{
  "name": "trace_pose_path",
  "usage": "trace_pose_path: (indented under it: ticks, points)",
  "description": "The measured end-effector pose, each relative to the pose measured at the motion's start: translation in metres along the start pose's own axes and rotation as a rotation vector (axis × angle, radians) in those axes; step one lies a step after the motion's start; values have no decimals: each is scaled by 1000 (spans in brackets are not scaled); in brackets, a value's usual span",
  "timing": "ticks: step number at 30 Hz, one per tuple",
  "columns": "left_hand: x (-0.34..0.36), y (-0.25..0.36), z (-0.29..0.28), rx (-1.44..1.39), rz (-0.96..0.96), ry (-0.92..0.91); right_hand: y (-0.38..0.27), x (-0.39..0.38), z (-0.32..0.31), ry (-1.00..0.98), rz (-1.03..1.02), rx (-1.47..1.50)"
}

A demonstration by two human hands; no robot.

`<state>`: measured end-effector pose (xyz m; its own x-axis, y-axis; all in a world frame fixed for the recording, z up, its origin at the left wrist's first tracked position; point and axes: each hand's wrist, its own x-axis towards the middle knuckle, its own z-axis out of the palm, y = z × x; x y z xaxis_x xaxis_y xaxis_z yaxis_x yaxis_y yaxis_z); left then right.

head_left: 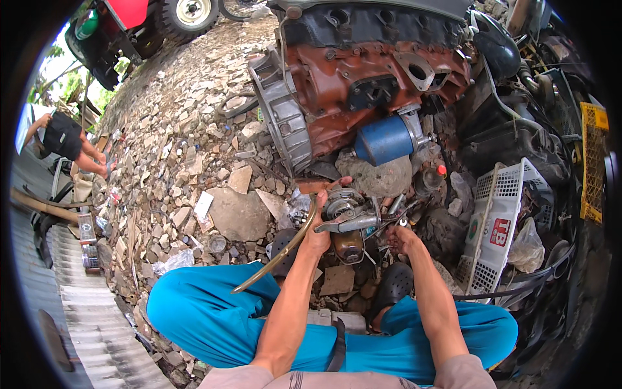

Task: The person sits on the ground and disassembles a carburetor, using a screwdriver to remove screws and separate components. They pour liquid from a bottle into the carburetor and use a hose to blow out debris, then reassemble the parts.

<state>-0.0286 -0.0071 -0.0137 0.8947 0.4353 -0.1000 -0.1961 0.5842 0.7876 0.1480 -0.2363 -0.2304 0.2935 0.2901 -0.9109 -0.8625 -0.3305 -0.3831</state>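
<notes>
Steadying of metal part [353, 222] apparently in hand, centre of frame: part gripped by left hand [316, 235]; right hand [402, 240] curled beside, pinch undeterminable. Firm support called for next.

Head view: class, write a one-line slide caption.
Left hand grips a metal engine part, right hand beside it, over stony ground before a red-brown engine block with a blue canister filter.

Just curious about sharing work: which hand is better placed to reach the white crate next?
Likely the right hand: it is nearer the white crate, while the left hand is farther away, at the left side of the metal assembly.
</notes>
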Motion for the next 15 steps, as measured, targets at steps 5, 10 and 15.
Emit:
trace_pose_path:
  ticks: [5,10,15]
  points:
    - [4,-12,-1,123,114,-43,-39,-65,-20,125,-161,-628]
    - [15,-22,-13,46,136,-83,-115,-199,5,172,-638,-529]
    - [22,-18,-4,13,-55,-133,-136,-302,51,35,-1178,-384]
